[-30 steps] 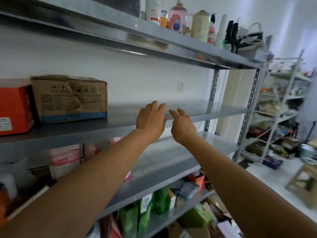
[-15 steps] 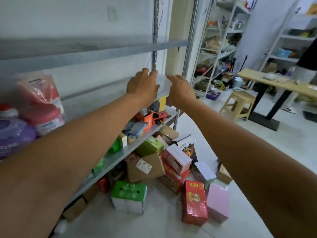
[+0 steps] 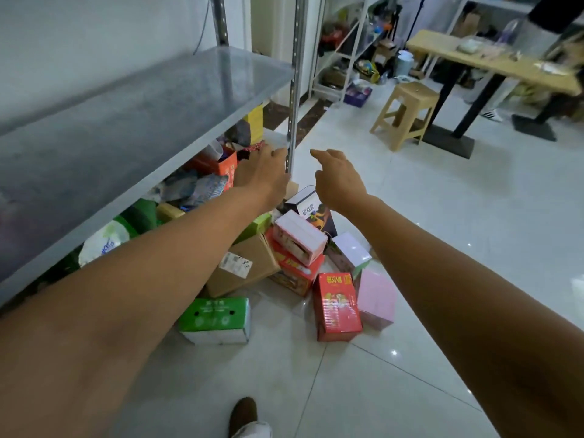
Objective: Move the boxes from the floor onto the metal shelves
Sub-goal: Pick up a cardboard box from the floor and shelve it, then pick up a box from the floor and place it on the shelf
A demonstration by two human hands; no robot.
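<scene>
Now we reach both arms out over the heap of boxes (image 3: 299,238) on the white tiled floor (image 3: 458,222), since a box must be picked first. Our left hand (image 3: 262,173) and right hand (image 3: 338,180) are empty, fingers loose and unclenched. The tall red carton (image 3: 336,306), pale pink box (image 3: 376,298) and green-and-white carton (image 3: 216,319) lie nearest, beside the bare grey metal shelf (image 3: 142,121), which we judge to be their destination.
</scene>
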